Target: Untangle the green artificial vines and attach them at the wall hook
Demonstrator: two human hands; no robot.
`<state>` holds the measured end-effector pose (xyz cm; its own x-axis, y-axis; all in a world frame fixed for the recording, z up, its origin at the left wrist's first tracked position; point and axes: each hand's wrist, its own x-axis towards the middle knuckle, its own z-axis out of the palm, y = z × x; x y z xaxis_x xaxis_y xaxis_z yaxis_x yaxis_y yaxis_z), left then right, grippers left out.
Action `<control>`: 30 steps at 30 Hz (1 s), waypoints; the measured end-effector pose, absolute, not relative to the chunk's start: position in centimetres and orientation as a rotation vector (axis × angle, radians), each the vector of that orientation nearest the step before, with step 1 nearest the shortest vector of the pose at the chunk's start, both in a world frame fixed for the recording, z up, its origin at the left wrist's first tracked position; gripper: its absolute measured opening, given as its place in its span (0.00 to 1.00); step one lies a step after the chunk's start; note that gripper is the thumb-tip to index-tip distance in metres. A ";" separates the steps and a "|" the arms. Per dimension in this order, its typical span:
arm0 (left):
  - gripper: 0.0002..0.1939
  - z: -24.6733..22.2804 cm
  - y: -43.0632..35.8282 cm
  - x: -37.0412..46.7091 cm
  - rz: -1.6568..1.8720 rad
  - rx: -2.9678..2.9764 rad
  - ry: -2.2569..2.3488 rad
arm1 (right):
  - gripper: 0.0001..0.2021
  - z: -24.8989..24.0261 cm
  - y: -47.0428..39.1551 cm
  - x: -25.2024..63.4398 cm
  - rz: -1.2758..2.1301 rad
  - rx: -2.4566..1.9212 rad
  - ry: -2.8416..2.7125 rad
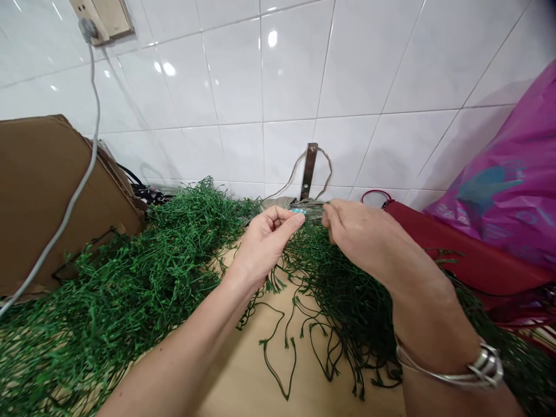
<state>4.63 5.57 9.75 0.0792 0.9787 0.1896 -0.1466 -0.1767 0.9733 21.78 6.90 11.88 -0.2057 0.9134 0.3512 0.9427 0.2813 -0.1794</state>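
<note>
My left hand (269, 234) is in the middle, its thumb and forefinger pressed together. A small light-blue piece (297, 211) shows right behind these fingertips; whether they grip it, I cannot tell. Just to the right, my right hand (358, 231) has its fingers curled together, back of the hand up, and what is in them is hidden. Thin grey cord (330, 168) loops over an upright metal bracket (310, 168) at the wall beyond both hands. Green artificial plant sprigs (182, 243) heap up on the left, and darker green stems (351, 307) lie beneath my right hand.
A pale wooden tabletop (234, 370) carries loose stems (286, 370). On the left stands a cardboard box (56, 197), with a grey cable (82, 191) hanging from a wall socket (104, 20). A red bag (456, 243) and a purple plastic bag (504, 179) sit on the right. White tiles (295, 75) form the wall.
</note>
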 end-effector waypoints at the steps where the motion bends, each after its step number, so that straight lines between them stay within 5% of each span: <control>1: 0.15 9.8 5.5 4.6 1.341 1.284 0.951 | 0.14 11.9 7.0 22.2 -0.197 -1.807 -2.128; 7: 0.16 10.0 5.8 4.1 1.408 1.244 0.924 | 0.18 13.0 6.9 25.7 -0.385 -2.204 -1.901; 10: 0.15 9.8 5.9 4.3 1.417 1.218 0.906 | 0.17 13.4 6.0 24.9 -0.241 -1.914 -1.885; 16: 0.17 9.3 5.8 4.6 1.351 1.236 0.822 | 0.10 13.2 5.9 19.9 0.699 -1.127 -1.830; 21: 0.21 9.0 6.4 4.3 1.202 1.204 0.715 | 0.06 13.3 6.7 20.7 0.662 -1.008 -1.595; 26: 0.13 8.9 6.4 4.2 1.065 1.375 0.665 | 0.05 14.0 6.6 22.8 0.634 -1.061 -1.578; 30: 0.12 9.0 6.4 4.2 1.214 1.416 0.706 | 0.15 14.2 6.5 23.4 0.828 -0.956 -1.502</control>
